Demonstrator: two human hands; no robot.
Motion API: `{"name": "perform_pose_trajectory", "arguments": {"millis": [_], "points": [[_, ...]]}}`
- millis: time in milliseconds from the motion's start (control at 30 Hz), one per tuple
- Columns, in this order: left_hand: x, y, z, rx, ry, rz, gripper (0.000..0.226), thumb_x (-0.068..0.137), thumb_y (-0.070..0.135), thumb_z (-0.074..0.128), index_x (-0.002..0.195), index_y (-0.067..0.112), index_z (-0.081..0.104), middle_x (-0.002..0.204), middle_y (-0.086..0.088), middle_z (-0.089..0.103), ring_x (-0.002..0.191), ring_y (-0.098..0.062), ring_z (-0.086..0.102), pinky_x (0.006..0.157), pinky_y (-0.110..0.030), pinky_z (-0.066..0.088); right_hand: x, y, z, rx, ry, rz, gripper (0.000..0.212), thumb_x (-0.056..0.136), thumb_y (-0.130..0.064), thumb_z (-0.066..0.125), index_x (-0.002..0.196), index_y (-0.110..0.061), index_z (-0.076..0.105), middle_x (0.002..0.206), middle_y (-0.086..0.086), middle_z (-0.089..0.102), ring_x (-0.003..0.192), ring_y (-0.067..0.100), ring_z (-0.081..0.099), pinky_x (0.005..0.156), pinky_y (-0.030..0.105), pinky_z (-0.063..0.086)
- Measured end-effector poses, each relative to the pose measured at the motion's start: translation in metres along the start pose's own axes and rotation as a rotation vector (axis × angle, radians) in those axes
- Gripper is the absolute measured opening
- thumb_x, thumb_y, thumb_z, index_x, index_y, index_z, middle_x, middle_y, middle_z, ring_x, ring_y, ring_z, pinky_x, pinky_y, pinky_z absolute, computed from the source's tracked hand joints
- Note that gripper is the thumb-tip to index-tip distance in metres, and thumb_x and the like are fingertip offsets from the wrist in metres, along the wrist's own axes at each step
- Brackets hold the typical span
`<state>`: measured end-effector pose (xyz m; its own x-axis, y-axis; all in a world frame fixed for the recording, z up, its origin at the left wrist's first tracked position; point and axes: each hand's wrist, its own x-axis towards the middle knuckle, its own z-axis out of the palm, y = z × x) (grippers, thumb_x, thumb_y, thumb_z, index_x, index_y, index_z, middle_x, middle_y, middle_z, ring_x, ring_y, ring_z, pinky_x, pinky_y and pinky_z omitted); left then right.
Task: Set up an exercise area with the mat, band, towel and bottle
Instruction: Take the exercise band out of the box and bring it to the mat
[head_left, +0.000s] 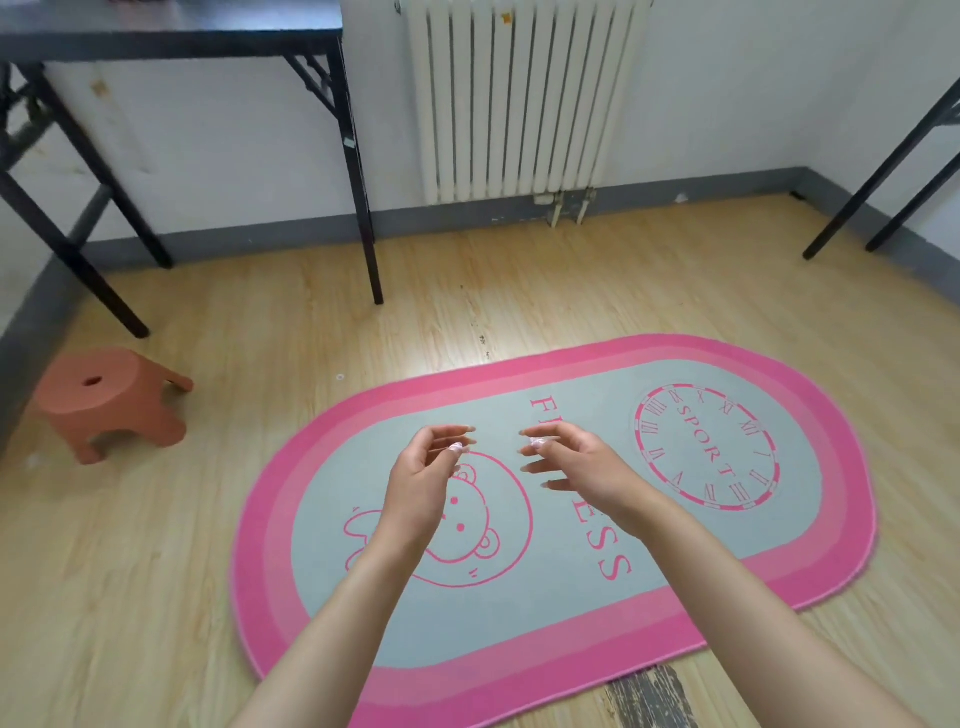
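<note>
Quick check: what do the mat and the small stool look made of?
Mat: probably short-pile carpet fabric, matte; its pink border looks fuzzy and soft-edged. Stool: likely moulded plastic, smooth with slight sheen; one-piece terracotta body with rounded legs.

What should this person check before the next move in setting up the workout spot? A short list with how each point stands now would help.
1. mat lies flat on the floor: ok.
2. left hand holds nothing, fingers loosely curled above the mat: ok.
3. right hand holds nothing: ok.
4. band, towel and bottle in view: not ok, none shows.
5. Where those three items are: cannot tell.
6. stool stands apart from the mat: ok.
</note>
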<state>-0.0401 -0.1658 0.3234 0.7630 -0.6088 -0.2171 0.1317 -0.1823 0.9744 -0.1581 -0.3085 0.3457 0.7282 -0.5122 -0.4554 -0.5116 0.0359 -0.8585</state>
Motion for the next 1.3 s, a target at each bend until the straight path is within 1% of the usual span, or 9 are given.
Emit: {"name": "perform_pose_trajectory", "arguments": {"millis": [233, 333, 467, 667, 800, 967, 1033, 1133, 1300], "points": [[-0.056, 0.071, -0.042, -0.025, 0.038, 0.022, 0.024, 0.095, 0.004, 0.046, 0.101, 0.016, 0.065, 0.102, 0.0, 0.068, 0.101, -0.013, 0.062, 0.081, -0.022, 0.048, -0.063, -0.07, 0.01, -0.015, -0.035, -0.048, 0.024, 0.099, -0.02, 0.045, 0.12, -0.02, 0.057, 0.116, 0.002, 0.065, 0.105, 0.016, 0.065, 0.092, 0.033, 0.049], [-0.089, 0.1, -0.06, -0.027, 0.05, 0.026, 0.024, 0.095, 0.004, 0.045, 0.101, 0.016, 0.065, 0.101, 0.0, 0.068, 0.1, -0.011, 0.063, 0.082, -0.022, 0.048, -0.099, -0.089, 0.015, -0.027, -0.054, -0.054, 0.024, 0.099, -0.021, 0.045, 0.12, -0.021, 0.057, 0.115, 0.001, 0.065, 0.104, 0.016, 0.065, 0.091, 0.032, 0.049], [-0.136, 0.133, -0.08, -0.023, 0.052, 0.035, 0.026, 0.095, 0.004, 0.045, 0.098, 0.019, 0.066, 0.102, 0.001, 0.069, 0.1, -0.011, 0.063, 0.085, -0.025, 0.049, -0.145, -0.108, 0.02, -0.054, -0.067, -0.053, 0.024, 0.099, -0.023, 0.045, 0.119, -0.022, 0.057, 0.114, 0.001, 0.065, 0.104, 0.015, 0.065, 0.092, 0.033, 0.049], [-0.22, 0.188, -0.12, -0.017, 0.081, 0.033, 0.023, 0.096, 0.007, 0.045, 0.104, 0.015, 0.065, 0.101, 0.002, 0.069, 0.102, -0.011, 0.063, 0.082, -0.021, 0.047, -0.229, -0.149, 0.044, -0.076, -0.097, -0.049, 0.025, 0.1, -0.023, 0.044, 0.12, -0.02, 0.058, 0.114, 0.003, 0.066, 0.099, 0.014, 0.065, 0.089, 0.032, 0.05], [-0.269, 0.225, -0.142, -0.036, 0.096, 0.065, 0.022, 0.096, 0.007, 0.045, 0.107, 0.011, 0.063, 0.099, 0.003, 0.068, 0.098, -0.011, 0.062, 0.086, -0.026, 0.049, -0.275, -0.172, 0.061, -0.085, -0.118, -0.07, 0.025, 0.1, -0.026, 0.044, 0.12, -0.02, 0.058, 0.114, 0.003, 0.066, 0.101, 0.016, 0.067, 0.091, 0.035, 0.05], [-0.319, 0.264, -0.17, -0.019, 0.119, 0.089, 0.022, 0.097, 0.01, 0.044, 0.106, 0.013, 0.064, 0.104, -0.003, 0.068, 0.104, -0.022, 0.062, 0.092, -0.037, 0.051, -0.322, -0.206, 0.082, -0.107, -0.122, -0.113, 0.027, 0.1, -0.029, 0.044, 0.12, -0.017, 0.058, 0.114, 0.003, 0.067, 0.102, 0.018, 0.067, 0.092, 0.037, 0.052], [-0.341, 0.28, -0.181, -0.02, 0.135, 0.116, 0.023, 0.097, 0.01, 0.043, 0.105, 0.014, 0.064, 0.104, -0.002, 0.067, 0.104, -0.02, 0.062, 0.09, -0.034, 0.051, -0.342, -0.222, 0.09, -0.124, -0.136, -0.141, 0.029, 0.1, -0.031, 0.043, 0.122, -0.016, 0.057, 0.114, 0.003, 0.067, 0.101, 0.017, 0.067, 0.091, 0.037, 0.053], [-0.37, 0.3, -0.195, 0.003, 0.157, 0.152, 0.023, 0.098, 0.01, 0.042, 0.105, 0.014, 0.063, 0.105, -0.001, 0.066, 0.1, -0.013, 0.061, 0.081, -0.022, 0.05, -0.362, -0.242, 0.102, -0.147, -0.164, -0.174, 0.032, 0.101, -0.031, 0.041, 0.124, -0.014, 0.055, 0.115, 0.005, 0.065, 0.103, 0.019, 0.065, 0.089, 0.036, 0.053], [-0.404, 0.321, -0.221, 0.015, 0.205, 0.173, 0.023, 0.098, 0.014, 0.042, 0.105, 0.017, 0.063, 0.107, 0.001, 0.066, 0.102, -0.012, 0.061, 0.082, -0.022, 0.05, -0.385, -0.272, 0.125, -0.17, -0.2, -0.209, 0.033, 0.101, -0.03, 0.04, 0.125, -0.013, 0.055, 0.115, 0.006, 0.065, 0.104, 0.022, 0.064, 0.092, 0.038, 0.052]]}}
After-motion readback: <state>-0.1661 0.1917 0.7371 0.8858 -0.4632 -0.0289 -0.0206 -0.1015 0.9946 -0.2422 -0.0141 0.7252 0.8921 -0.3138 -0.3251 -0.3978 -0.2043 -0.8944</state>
